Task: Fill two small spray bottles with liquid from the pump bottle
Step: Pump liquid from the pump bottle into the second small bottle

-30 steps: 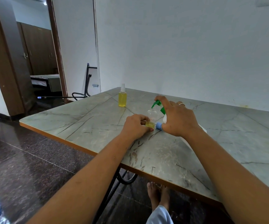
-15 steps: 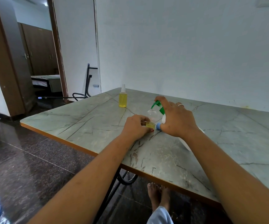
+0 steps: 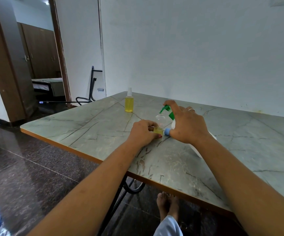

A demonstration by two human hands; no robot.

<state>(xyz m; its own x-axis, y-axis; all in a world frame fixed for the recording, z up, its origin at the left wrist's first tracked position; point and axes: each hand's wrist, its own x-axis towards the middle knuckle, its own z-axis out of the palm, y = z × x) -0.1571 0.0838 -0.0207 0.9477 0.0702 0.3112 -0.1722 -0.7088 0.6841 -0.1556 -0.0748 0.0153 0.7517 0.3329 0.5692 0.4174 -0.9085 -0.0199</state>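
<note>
On the marble table [image 3: 240, 150], my left hand [image 3: 142, 133] grips a small clear spray bottle [image 3: 160, 124] that stands upright with a little yellow liquid at its bottom and no cap. My right hand [image 3: 187, 124] rests over the green pump head [image 3: 165, 109] of the white pump bottle [image 3: 173, 124], index finger on top of the pump. The green spout sits directly above the small bottle's mouth. A blue cap [image 3: 166, 131] lies between my hands. A second small spray bottle [image 3: 129, 102], full of yellow liquid and capped, stands further back.
The table's orange front edge [image 3: 61, 143] runs diagonally at the left, with dark tiled floor beyond it. A white wall stands behind the table. A black metal chair frame [image 3: 91, 86] and an open doorway are at the far left. Bare feet show under the table.
</note>
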